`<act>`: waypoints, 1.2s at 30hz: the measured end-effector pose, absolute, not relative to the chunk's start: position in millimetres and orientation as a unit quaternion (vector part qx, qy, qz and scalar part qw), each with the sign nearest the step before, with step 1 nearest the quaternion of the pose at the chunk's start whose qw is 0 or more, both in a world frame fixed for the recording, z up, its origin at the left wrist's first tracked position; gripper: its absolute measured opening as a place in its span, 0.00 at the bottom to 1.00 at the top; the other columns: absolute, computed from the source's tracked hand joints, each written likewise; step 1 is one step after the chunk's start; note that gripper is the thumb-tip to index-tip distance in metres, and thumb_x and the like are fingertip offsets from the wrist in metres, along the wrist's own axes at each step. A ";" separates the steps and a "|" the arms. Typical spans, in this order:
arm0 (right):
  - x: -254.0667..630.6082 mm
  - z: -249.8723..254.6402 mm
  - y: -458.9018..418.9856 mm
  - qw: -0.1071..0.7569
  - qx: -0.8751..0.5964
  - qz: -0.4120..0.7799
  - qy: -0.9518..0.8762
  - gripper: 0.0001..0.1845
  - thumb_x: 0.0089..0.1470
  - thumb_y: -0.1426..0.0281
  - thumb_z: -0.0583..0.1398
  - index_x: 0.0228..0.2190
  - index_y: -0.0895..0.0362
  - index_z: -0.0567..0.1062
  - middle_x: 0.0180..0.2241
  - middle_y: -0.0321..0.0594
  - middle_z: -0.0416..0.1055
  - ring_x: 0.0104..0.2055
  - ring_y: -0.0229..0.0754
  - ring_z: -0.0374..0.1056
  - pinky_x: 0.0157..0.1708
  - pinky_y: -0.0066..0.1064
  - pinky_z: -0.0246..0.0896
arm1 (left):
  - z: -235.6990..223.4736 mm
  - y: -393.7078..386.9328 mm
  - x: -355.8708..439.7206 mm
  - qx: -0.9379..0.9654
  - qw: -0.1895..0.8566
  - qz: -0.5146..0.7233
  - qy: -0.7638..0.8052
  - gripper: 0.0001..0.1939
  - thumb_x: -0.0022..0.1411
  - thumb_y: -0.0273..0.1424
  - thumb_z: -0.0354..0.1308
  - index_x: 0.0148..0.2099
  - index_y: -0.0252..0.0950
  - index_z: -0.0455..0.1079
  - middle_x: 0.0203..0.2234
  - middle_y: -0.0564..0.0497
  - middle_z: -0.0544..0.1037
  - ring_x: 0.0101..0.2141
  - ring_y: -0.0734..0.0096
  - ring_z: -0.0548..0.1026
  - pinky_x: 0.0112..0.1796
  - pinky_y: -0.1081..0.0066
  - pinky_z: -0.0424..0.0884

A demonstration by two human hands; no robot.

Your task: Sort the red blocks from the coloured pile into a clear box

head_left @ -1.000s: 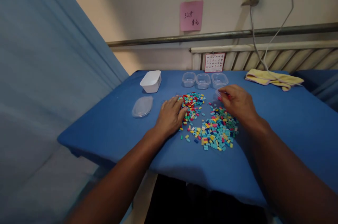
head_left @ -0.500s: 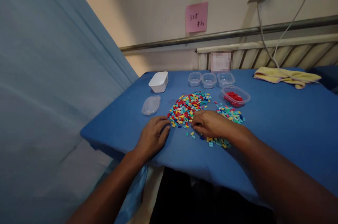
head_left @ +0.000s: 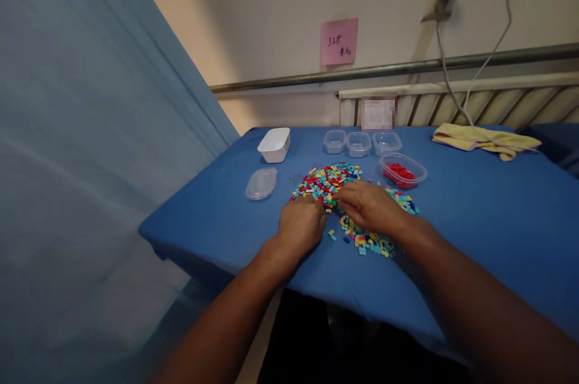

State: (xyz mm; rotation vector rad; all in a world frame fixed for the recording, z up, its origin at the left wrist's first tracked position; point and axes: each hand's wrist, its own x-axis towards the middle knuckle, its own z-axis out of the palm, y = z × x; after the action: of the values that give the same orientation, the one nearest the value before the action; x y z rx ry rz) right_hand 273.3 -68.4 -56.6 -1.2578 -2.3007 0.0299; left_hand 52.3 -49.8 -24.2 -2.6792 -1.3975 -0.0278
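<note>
A heap of small toy building bricks in red, yellow, blue and teal lies on the blue-covered table. My left hand is curled at the heap's front edge, its fingertips hidden behind the knuckles. From the right, my right hand reaches the same heap with its fingers bent together and pointing left. Whatever either hand pinches is too small or covered to make out. Under and beside my right hand spreads a second group of bricks, mostly teal and yellow. A clear tub behind it holds red bricks.
Three clear tubs stand in a row at the back. To the left are a white container and a clear lid. A yellow cloth lies back right, with a white cable hanging down to it.
My left hand has moved right and forward from beside the heap to its front edge, and its fingers have curled. My right hand has shifted slightly away from me along the heap.
</note>
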 end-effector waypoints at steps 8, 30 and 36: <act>248.7 -65.9 -52.1 0.220 -0.435 0.044 -0.872 0.12 0.66 0.79 0.59 0.41 0.56 0.82 0.40 0.44 0.82 0.45 0.47 0.74 0.47 0.35 0.64 | -22.7 -52.1 51.4 -0.887 0.064 0.029 -0.456 0.14 0.74 0.31 0.53 0.48 0.35 0.80 0.44 0.41 0.82 0.43 0.48 0.82 0.36 0.58 0.74; 284.6 -42.6 -70.2 0.350 -0.456 0.105 -0.811 0.07 0.68 0.70 0.62 0.45 0.54 0.81 0.40 0.42 0.82 0.40 0.45 0.76 0.41 0.35 0.67 | -29.4 -36.9 71.4 -0.759 -0.361 -0.323 -0.436 0.11 0.70 0.36 0.58 0.42 0.34 0.78 0.31 0.49 0.80 0.30 0.68 0.75 0.33 0.70 0.66; 274.2 -47.9 -70.9 0.402 -0.470 0.072 -0.782 0.07 0.70 0.68 0.62 0.46 0.53 0.81 0.42 0.43 0.83 0.42 0.46 0.77 0.43 0.35 0.69 | -42.3 -32.1 86.1 -0.616 -0.515 -0.416 -0.428 0.20 0.60 0.45 0.69 0.42 0.31 0.81 0.29 0.49 0.79 0.26 0.73 0.70 0.28 0.73 0.65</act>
State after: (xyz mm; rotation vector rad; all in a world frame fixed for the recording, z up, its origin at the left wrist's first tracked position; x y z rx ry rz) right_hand 274.2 -70.9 -47.9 -1.1888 -1.9761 0.1822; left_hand 86.1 -32.1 -42.3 -3.0319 -2.1073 -2.0488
